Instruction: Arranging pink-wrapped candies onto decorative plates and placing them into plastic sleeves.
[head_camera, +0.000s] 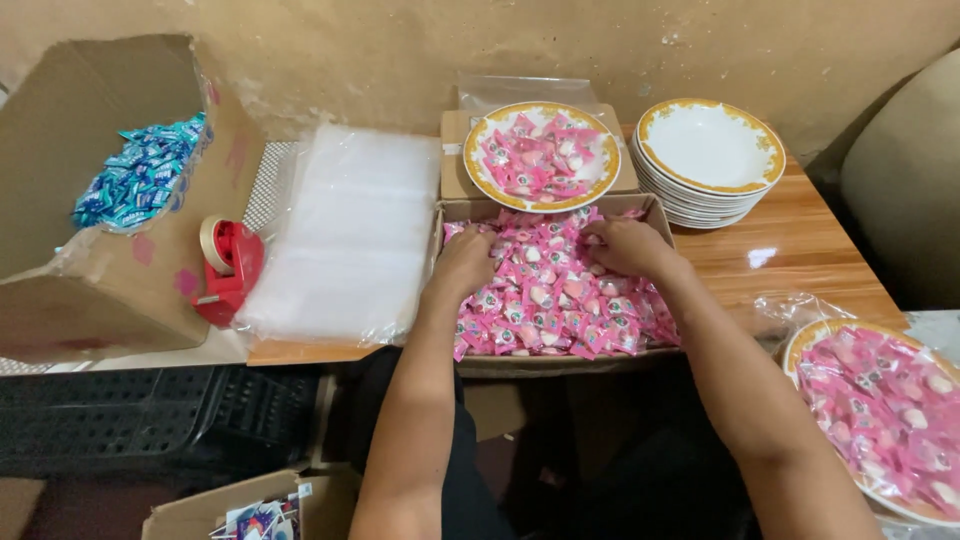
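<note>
Centrally, a shallow cardboard tray (655, 207) heaped with pink wrapped candies (550, 300). Left hand (462, 262) at 9 o'clock of the heap, right hand (625, 245) at 1 o'clock; both buried in candies, fingers curled, grasp unclear. At 12, a gold-rimmed plate (541, 156) of candies; at 2, stacked empty plates (710, 160). Clear bags (350, 230) at 9, red tape dispenser (230, 268) beyond.

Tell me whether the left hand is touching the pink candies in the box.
Touching. The head view shows the left hand pressed into the pink candies, fingers resting among the wrappers with no gap.
</note>
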